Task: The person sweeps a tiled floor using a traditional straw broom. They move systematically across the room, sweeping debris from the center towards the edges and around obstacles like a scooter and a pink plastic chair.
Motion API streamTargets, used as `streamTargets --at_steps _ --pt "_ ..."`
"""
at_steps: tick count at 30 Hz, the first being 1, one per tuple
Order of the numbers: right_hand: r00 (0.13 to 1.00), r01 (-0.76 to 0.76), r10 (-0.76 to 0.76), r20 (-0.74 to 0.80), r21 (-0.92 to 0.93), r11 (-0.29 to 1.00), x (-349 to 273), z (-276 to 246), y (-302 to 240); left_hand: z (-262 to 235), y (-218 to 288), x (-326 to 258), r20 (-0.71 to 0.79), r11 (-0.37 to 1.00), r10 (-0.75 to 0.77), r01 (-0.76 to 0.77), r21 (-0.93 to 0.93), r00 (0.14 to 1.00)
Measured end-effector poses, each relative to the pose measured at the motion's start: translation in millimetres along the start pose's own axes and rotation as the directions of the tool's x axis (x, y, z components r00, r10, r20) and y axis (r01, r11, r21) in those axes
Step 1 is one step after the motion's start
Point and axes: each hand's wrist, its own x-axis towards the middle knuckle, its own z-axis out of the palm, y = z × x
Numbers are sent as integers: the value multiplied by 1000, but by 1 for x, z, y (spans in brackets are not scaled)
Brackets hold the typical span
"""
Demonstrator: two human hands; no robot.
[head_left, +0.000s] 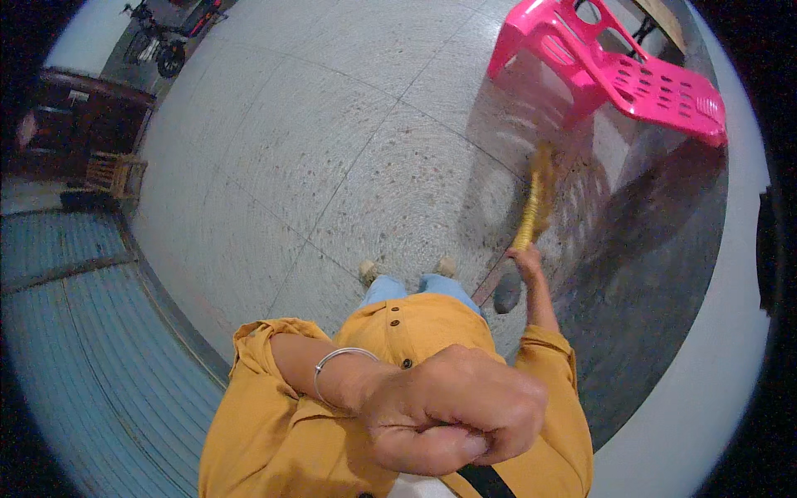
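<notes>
My left hand (457, 408) is curled into a fist close in front of my chest, with the thumb folded against the fingers. Nothing sticks out of it. A thin silver bangle (336, 362) circles that wrist. Lower down on the right, my right hand (525, 261) is closed round the yellow ribbed handle of what looks like a small broom (531, 203). Its brownish far end is smeared and slants away over the tiled floor. A grey rounded object (507, 292) shows just below this hand; I cannot tell whether it belongs to the broom.
A pink plastic chair (618, 75) stands far right, by a table edge (664, 25). Small dark bits dot the tiled floor (349, 158). A blue-grey corrugated panel (75, 349) lines the left side, with a small wooden stool (114, 173) beyond it. A two-wheeler (166, 46) is parked far left.
</notes>
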Motion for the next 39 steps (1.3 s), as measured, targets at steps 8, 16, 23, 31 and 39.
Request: streamTargets --at_steps 8,16,23,31,39 --pt "898 108 -163 409 155 982 -52 29 -100 -1 22 -34 71 999 -52 53 -9 996" --pt "939 -91 -2 344 254 963 -138 -25 -103 5 36 -46 -142 723 448 -451 -524 883" --pt "926 -290 203 318 259 921 -155 -35 -52 -17 70 -68 -97 594 693 -642 -486 715" --pt "846 -417 246 473 301 857 -121 103 -69 -26 115 -115 -140 485 792 -752 -446 594" --pt "757 -381 139 638 259 888 -176 213 -249 -47 148 -145 -128 632 736 -743 -219 664"
